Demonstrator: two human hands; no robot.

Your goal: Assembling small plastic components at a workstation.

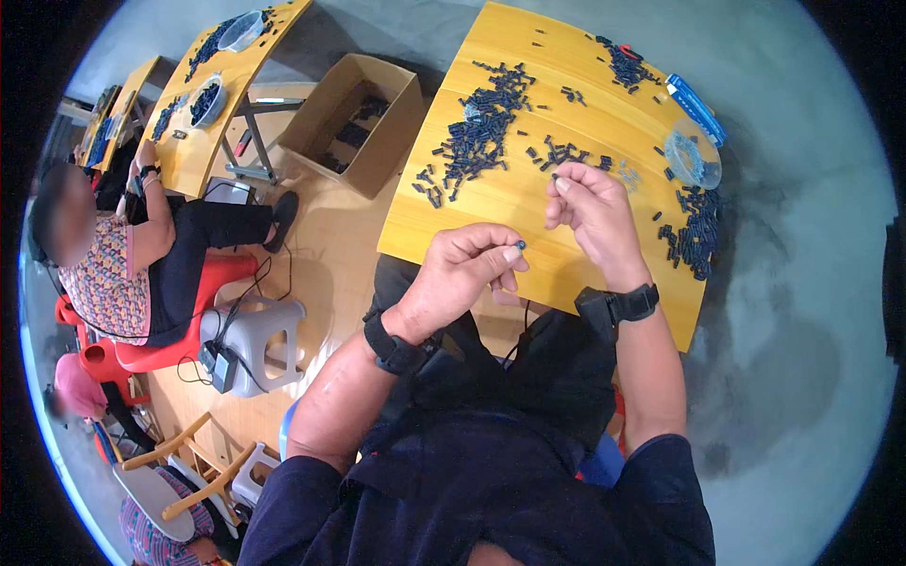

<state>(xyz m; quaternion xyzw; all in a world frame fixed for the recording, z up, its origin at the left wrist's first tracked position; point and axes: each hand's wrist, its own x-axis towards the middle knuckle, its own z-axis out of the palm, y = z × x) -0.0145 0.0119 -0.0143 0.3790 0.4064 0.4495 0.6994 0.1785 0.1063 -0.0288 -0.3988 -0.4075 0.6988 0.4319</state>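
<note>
My left hand (464, 272) is closed over the near edge of the yellow table, with a small dark round-ended part (520, 244) between thumb and forefinger. To its right and a little farther off, my right hand (599, 212) pinches a tiny dark piece (556, 178), mostly covered by the fingertips. The two hands are apart. Beyond them, a large heap of short black plastic parts (486, 127) is spread over the yellow table (415, 222). A smaller scatter of black parts (563, 153) lies just past my right hand, beside some small clear pieces (629, 175).
At the table's right edge are a clear plastic bowl (713, 174), a blue box (696, 111) and another black heap (696, 231). A red-handled tool (630, 53) lies at the far side. Left stands an open cardboard box (396, 141); a seated person (113, 274) works at another table.
</note>
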